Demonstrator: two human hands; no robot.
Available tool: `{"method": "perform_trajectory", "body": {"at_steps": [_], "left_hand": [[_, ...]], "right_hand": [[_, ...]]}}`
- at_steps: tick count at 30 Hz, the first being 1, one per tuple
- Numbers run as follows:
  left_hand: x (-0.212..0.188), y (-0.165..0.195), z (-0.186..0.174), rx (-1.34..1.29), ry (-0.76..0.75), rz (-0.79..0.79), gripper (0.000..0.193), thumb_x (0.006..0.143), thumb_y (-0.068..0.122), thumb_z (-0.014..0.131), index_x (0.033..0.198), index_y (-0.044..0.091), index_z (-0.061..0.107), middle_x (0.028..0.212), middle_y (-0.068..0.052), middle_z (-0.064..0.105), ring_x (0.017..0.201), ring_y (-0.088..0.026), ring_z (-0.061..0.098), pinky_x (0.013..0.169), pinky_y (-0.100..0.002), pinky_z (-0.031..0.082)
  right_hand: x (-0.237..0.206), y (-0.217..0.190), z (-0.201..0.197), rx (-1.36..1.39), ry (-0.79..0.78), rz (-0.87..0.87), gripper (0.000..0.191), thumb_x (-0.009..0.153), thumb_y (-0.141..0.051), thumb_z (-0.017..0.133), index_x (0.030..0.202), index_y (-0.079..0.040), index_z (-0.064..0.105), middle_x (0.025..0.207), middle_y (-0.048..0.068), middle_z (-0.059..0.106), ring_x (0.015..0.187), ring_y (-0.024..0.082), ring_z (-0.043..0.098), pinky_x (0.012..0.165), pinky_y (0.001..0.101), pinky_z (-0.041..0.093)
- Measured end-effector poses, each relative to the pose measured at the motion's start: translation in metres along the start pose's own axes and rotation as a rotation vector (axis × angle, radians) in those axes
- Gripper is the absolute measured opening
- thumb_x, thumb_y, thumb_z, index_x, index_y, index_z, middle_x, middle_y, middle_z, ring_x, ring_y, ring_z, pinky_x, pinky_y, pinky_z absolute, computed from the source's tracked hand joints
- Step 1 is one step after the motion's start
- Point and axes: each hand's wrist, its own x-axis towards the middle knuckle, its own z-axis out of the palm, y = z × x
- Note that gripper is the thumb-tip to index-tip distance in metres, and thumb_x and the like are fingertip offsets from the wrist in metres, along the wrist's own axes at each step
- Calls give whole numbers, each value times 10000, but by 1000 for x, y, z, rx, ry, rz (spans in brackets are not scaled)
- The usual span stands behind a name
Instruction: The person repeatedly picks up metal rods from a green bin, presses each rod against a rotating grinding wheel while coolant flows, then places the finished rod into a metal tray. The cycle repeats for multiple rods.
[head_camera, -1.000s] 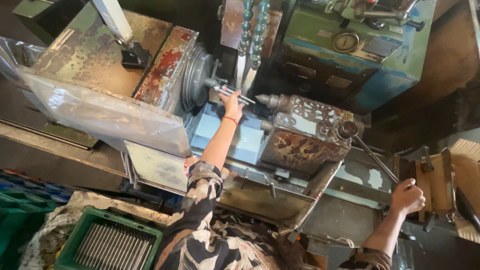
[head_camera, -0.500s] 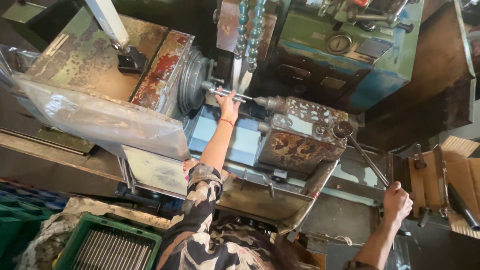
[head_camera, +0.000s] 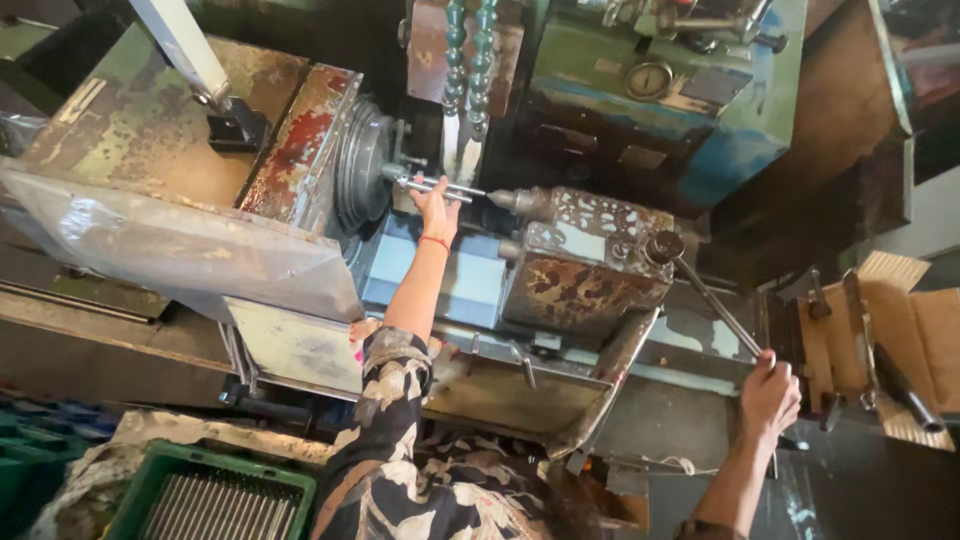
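Both hands on an old lathe, one at the chuck, one on the lever

The left hand (head_camera: 437, 203) closes on the thin metal rod (head_camera: 432, 185), steadying it between chuck (head_camera: 362, 170) and turret (head_camera: 590, 255); the right hand (head_camera: 770, 395) grips the long lever (head_camera: 715, 303), near right. Fingertips are hidden behind the rod, and the lever's end behind the fist
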Motion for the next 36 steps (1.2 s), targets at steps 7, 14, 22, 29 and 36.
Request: {"method": "perform_trajectory", "body": {"at_steps": [7, 14, 22, 29, 36], "left_hand": [[-7, 0, 0, 13, 16, 11, 679, 869, -17, 695, 1392, 274, 377, 1290, -27, 475, 1095, -235, 522, 936, -593, 479], [-9, 3, 33, 196, 207, 313, 382, 922, 29, 739, 1172, 134, 470, 994, -6, 536, 823, -141, 507, 738, -359, 433], [-125, 51, -6, 287, -402, 225, 284, 987, 157, 713, 847, 171, 466, 706, 70, 447, 535, -27, 383, 469, -228, 306], [-224, 122, -114, 676, -357, 149, 303, 961, 239, 736, 744, 157, 542, 619, 107, 447, 508, -7, 380, 452, -227, 295], [-276, 187, -258, 997, -152, 364, 315, 980, 251, 769, 764, 83, 612, 636, 74, 466, 584, -37, 370, 490, -274, 276]], "right_hand": [[-11, -1, -9, 137, 14, -12, 450, 1028, -355, 606, 1387, -84, 604, 1071, 251, 677, 955, 495, 643, 792, 601, 490], [-129, 27, 22, 588, 132, 326, 387, 1141, -373, 591, 1021, -8, 641, 854, 99, 640, 731, 230, 611, 653, 409, 490], [-311, 30, 55, 1467, -292, 1380, 360, 1101, -348, 679, 921, -65, 550, 762, 7, 536, 633, 139, 459, 532, 314, 354], [-332, 7, 17, 1521, -320, 1300, 284, 1073, -332, 673, 915, -115, 580, 719, -36, 496, 587, 99, 424, 496, 278, 316], [-359, -7, 0, 1555, -327, 1147, 211, 1045, -316, 667, 909, -166, 610, 676, -80, 456, 540, 59, 389, 460, 242, 278]]}}
